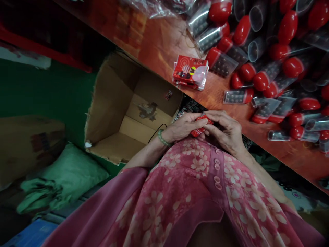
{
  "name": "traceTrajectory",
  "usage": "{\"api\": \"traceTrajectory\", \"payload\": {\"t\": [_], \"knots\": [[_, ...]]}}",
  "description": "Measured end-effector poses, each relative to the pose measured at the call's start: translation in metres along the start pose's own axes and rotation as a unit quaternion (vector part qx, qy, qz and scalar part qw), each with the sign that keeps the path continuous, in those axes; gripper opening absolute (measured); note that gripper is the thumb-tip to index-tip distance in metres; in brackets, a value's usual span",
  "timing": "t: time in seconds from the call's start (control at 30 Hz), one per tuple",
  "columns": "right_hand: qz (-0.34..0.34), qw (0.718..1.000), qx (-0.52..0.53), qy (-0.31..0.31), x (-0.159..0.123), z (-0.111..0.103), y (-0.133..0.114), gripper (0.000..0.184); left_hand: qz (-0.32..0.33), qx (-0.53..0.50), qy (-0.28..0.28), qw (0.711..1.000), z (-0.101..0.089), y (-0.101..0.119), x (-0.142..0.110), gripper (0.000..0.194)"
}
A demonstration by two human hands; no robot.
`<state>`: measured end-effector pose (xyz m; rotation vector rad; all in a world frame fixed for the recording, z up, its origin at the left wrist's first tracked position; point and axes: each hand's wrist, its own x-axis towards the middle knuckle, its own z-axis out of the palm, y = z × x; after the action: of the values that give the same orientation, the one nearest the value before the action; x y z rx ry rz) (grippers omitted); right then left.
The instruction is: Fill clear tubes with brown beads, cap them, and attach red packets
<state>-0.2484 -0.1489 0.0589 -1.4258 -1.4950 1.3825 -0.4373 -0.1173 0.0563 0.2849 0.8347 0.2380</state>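
Observation:
Close to my chest, both hands meet around a small red printed piece point(199, 127) with pale markings; it may be a folded card or label, but my fingers cover much of it. My left hand point(181, 127), with a green bead bracelet at the wrist, pinches it from the left. From the other side, my right hand point(224, 130) grips it between thumb and bent fingers. Just beyond lies a small stack of red printed cards point(190, 70) with clear plastic around the edges, on the reddish wooden tabletop point(164, 44).
Many clear tubes with red rounded caps point(222, 63), several holding dark beads, cover the table at right. Clear plastic point(159, 7) lies at the top. An open cardboard box point(110, 106) stands below the table edge, left of my hands. A green sack point(72, 175) sits farther left.

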Motion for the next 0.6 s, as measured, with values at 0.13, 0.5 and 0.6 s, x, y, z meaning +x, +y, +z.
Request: {"api": "traceTrajectory", "payload": {"t": [0.13, 0.5, 0.6], "knots": [[-0.007, 1.0, 0.012, -0.002, 0.0, 0.004, 0.0, 0.023, 0.024, 0.038, -0.006, 0.999, -0.002, -0.004, -0.006, 0.063], [-0.121, 0.984, -0.122, -0.042, 0.027, -0.004, -0.019, 0.013, -0.063, 0.449, 0.418, 0.787, -0.163, -0.059, -0.043, 0.02], [-0.135, 0.979, -0.151, -0.035, 0.031, -0.008, -0.019, 0.011, -0.12, 0.485, 0.46, 0.734, -0.199, -0.065, -0.024, 0.029]]}}
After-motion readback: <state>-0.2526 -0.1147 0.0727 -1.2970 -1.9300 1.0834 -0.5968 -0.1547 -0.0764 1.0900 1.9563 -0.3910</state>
